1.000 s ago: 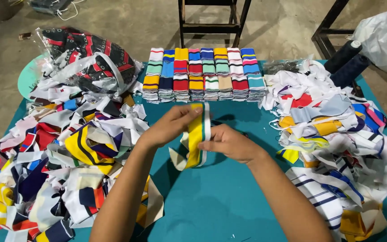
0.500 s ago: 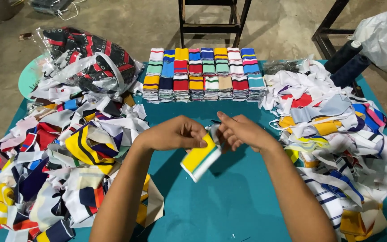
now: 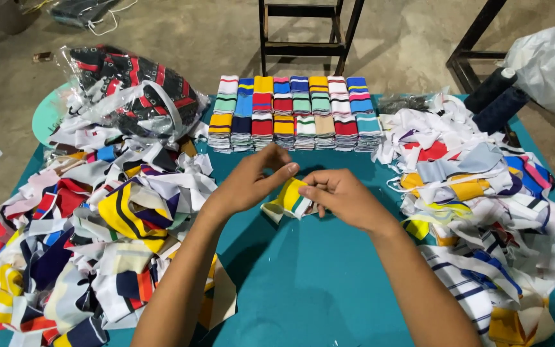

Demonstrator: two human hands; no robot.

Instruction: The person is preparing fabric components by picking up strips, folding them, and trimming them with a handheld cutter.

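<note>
Both hands meet over the middle of the teal-covered table [image 3: 329, 283], pinching a small folded strip of ribbed knit fabric, yellow with white and green stripes [image 3: 288, 200]. The left hand [image 3: 252, 180] curls its fingers loosely, with thumb and forefinger closed on the strip's upper edge. The right hand [image 3: 342, 196] is closed more tightly, its fingers bunched around the strip's right end. The strip hangs just above the tabletop, between the two hands, tilted down to the left.

Beyond the hands, neat rows of folded striped knit pieces in many colours [image 3: 293, 112] lie stacked side by side. A loose heap of mixed striped fabric strips [image 3: 97, 225] covers the left of the table, and another such tangled heap [image 3: 483, 193] covers the right. A clear plastic bag of dark and red fabric [image 3: 133, 90] sits at the far left.
</note>
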